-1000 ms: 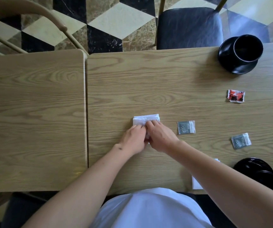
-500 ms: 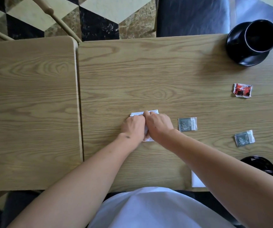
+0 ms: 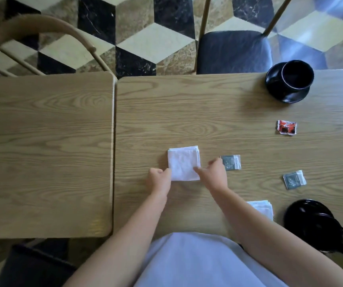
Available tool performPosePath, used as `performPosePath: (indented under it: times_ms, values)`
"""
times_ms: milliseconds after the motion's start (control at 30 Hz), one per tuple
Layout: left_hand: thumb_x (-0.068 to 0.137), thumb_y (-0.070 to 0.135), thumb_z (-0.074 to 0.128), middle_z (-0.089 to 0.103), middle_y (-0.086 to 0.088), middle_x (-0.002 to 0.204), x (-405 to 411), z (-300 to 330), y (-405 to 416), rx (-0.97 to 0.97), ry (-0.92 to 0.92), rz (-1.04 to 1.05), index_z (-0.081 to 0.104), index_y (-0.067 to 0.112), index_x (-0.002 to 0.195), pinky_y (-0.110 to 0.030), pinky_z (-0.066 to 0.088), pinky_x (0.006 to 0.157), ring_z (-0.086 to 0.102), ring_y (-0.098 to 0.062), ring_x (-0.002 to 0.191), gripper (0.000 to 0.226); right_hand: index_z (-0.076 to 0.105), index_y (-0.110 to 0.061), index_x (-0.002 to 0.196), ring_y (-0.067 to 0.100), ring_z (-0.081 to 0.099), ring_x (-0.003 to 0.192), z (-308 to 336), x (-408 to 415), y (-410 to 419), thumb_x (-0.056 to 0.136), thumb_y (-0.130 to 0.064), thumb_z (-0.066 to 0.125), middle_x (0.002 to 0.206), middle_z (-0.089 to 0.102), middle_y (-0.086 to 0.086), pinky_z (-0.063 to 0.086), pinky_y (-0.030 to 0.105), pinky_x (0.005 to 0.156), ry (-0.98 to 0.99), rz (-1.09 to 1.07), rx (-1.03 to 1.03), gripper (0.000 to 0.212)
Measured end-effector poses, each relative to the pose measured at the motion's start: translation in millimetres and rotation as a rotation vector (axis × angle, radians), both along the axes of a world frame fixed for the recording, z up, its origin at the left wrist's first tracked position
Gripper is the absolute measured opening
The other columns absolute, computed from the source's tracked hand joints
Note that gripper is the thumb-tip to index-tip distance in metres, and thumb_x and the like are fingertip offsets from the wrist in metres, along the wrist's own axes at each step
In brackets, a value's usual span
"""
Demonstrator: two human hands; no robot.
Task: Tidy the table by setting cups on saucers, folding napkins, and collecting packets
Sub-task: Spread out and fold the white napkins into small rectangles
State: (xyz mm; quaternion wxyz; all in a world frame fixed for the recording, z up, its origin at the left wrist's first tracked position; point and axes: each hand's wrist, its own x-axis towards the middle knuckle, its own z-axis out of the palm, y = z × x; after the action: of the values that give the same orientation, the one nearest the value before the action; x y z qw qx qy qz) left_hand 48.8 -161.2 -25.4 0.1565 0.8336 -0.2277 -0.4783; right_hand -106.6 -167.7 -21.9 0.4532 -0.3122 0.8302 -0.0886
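Right now a folded white napkin (image 3: 184, 163) lies flat on the wooden table (image 3: 207, 112), a neat square with its layered edges along the far and right sides. The left hand (image 3: 159, 180) sits at the napkin's near-left corner, fingers loosely curled and touching its edge; whether they pinch the cloth I cannot tell. The right hand (image 3: 215, 176) is at the near-right corner, half open, a fingertip resting on the napkin and nothing gripped. Just right of that hand lies a grey packet (image 3: 231, 162); a second grey packet (image 3: 294, 179) and a red packet (image 3: 287, 127) lie further right. A black cup (image 3: 295, 76) stands on its saucer (image 3: 290, 96) at the far right, and another folded napkin (image 3: 262, 208) peeks from under the right forearm
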Motion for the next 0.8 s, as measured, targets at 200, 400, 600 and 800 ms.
performPosePath:
  times_ms: [200,400,600,800]
  values:
    - [0.083,0.01,0.069,0.059,-0.007,0.065,10.4,1.2,0.5,0.172,0.275,0.152,0.062,0.007,0.069,-0.019,0.037,0.04,0.05,-0.016,0.048,0.016,0.06,-0.011,0.074,0.016,0.05,0.05,3.0,1.0,5.8,0.081,-0.032,0.079,0.063,0.056,0.003,0.035,0.022,0.044,-0.261,-0.146,0.172,0.029]
    - [0.088,0.003,0.052,0.056,-0.006,0.064,-1.5,45.5,-22.3,0.159,0.614,0.181,0.058,0.01,0.07,-0.025,0.045,0.05,0.055,-0.018,0.053,0.02,0.066,-0.01,0.081,0.014,0.058,0.055,47.7,-14.2,-2.7,0.086,-0.011,0.067,0.066,0.062,0.005,0.041,0.024,0.052,-0.586,-0.355,0.069,0.005]
    - [0.092,-0.003,0.046,0.06,-0.015,0.075,-25.0,93.4,-34.1,0.097,0.937,0.162,0.06,-0.003,0.086,-0.025,0.057,0.052,0.058,-0.025,0.069,0.016,0.068,-0.009,0.091,0.015,0.068,0.063,98.6,-47.3,8.1,0.086,-0.011,0.068,0.07,0.072,0.004,0.048,0.024,0.053,-0.688,-0.394,-0.089,0.006]
    - [0.091,-0.007,0.045,0.066,-0.008,0.071,-64.8,120.9,-34.9,0.049,1.016,-0.037,0.065,0.01,0.085,-0.022,0.055,0.051,0.06,-0.018,0.064,0.027,0.067,-0.007,0.092,0.012,0.063,0.055,132.7,-90.8,26.7,0.085,-0.011,0.071,0.062,0.067,0.002,0.049,0.025,0.055,-0.629,-0.452,-0.198,0.01]
